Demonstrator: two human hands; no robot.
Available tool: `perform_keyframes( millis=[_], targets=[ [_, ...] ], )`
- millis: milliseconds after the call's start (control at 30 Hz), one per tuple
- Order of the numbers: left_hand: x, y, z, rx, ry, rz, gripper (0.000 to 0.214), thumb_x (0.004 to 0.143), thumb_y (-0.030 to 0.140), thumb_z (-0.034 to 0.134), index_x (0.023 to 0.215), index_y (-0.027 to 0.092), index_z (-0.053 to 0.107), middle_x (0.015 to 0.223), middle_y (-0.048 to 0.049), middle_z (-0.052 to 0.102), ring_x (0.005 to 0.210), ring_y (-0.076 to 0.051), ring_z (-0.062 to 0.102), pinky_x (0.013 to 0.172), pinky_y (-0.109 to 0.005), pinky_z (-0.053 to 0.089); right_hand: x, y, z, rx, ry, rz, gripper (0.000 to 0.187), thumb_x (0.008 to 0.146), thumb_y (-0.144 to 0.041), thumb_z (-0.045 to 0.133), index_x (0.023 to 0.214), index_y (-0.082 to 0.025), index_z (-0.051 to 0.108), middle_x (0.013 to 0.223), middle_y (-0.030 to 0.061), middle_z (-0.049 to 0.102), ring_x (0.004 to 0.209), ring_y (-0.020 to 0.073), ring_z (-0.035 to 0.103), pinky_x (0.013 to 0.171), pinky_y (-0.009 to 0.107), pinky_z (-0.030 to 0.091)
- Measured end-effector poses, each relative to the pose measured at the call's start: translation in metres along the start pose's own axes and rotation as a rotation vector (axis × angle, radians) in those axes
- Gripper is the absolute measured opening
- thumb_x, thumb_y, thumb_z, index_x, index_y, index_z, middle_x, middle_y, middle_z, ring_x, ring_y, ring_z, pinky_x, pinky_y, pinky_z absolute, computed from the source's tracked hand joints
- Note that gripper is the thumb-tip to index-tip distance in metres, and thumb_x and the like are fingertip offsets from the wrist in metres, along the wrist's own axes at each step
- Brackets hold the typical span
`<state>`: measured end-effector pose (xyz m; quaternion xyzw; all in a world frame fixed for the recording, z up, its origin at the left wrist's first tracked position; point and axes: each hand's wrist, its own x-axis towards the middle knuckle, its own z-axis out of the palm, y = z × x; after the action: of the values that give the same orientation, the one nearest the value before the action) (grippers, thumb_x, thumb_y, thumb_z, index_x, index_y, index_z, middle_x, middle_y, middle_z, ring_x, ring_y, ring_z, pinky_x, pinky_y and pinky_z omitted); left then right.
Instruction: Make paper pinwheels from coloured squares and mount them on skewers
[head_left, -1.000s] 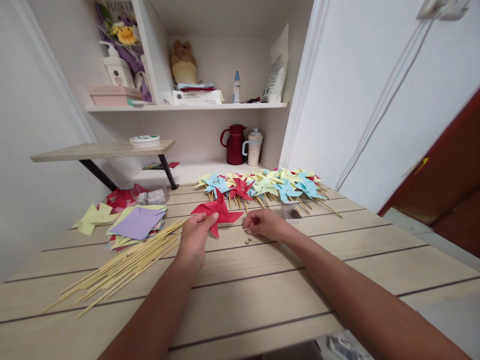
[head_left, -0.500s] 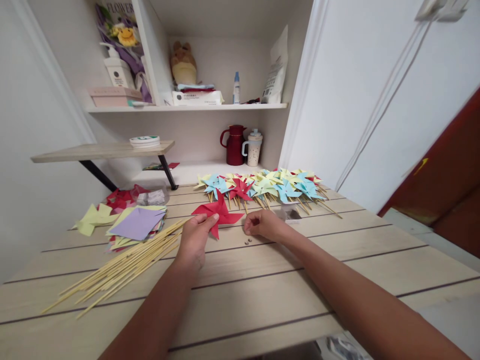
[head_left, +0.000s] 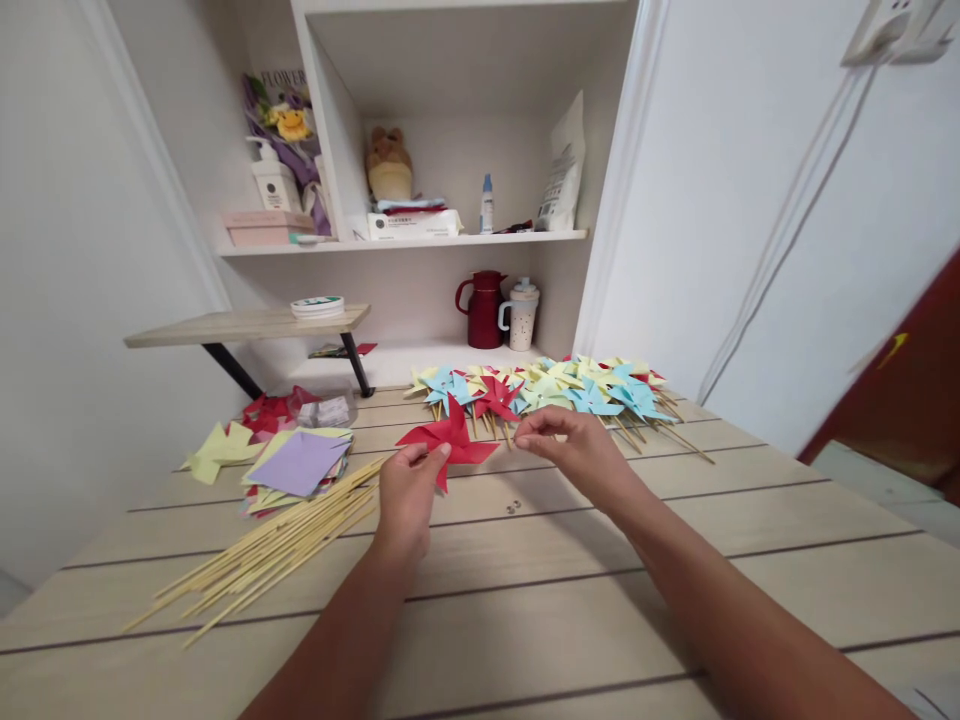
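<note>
A red paper pinwheel (head_left: 454, 437) is pinched between the thumb and fingers of my left hand (head_left: 409, 492), held just above the table. My right hand (head_left: 562, 440) hovers to the right of it, thumb and index fingertips pressed together; whatever is between them is too small to make out. A few tiny metal pieces (head_left: 513, 507) lie on the wood below and between my hands. Behind my hands, finished pinwheels on sticks (head_left: 544, 393) in blue, yellow and red lie in a crowded row.
Left of my left hand lie thin wooden sticks (head_left: 277, 550), a stack of coloured paper squares (head_left: 300, 463) and a yellow folded paper (head_left: 220, 452). A small raised shelf (head_left: 247, 323) stands behind them. A red jug (head_left: 485, 308) and a cup (head_left: 523, 315) stand at the back.
My right hand has lifted off the table near the tiny metal pieces, fingertips still together. My left hand keeps hold of the red pinwheel. The camera view has shifted slightly.
</note>
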<state>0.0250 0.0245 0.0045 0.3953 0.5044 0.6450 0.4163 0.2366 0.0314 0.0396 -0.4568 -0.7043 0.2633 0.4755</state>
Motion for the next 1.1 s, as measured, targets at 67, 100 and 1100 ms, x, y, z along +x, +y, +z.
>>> perform_keyframes(
  millis=[67,100,1100],
  targets=[
    [-0.002,0.002,0.002,0.025,0.002,0.026,0.028,0.060,0.038,0.083,0.073,0.015,0.072,0.073,-0.0030,0.070,0.067,-0.016,0.061,0.064,-0.028,0.045,-0.009,-0.016,0.006,0.006,0.018,-0.059,0.012,0.079,-0.034,0.070,0.073,-0.023,0.069,0.082,0.0026,0.071,0.083,0.0210,0.063,0.080,0.033,0.048],
    [-0.003,0.003,0.002,0.036,-0.003,0.036,0.027,0.061,0.038,0.083,0.072,0.015,0.072,0.071,-0.0026,0.070,0.065,-0.016,0.060,0.062,-0.027,0.044,-0.013,-0.022,0.009,0.014,0.012,-0.078,0.013,0.079,-0.034,0.070,0.072,-0.023,0.069,0.081,0.0023,0.070,0.082,0.0209,0.063,0.081,0.034,0.048],
    [-0.013,0.010,0.009,0.129,-0.199,0.390,0.011,0.073,0.024,0.073,0.082,0.023,0.080,0.084,-0.0052,0.070,0.081,-0.020,0.064,0.073,-0.030,0.049,-0.015,-0.025,0.029,0.056,0.020,-0.127,0.014,0.080,-0.027,0.067,0.067,-0.023,0.063,0.076,-0.0007,0.071,0.077,0.0195,0.063,0.078,0.031,0.046]
  ],
)
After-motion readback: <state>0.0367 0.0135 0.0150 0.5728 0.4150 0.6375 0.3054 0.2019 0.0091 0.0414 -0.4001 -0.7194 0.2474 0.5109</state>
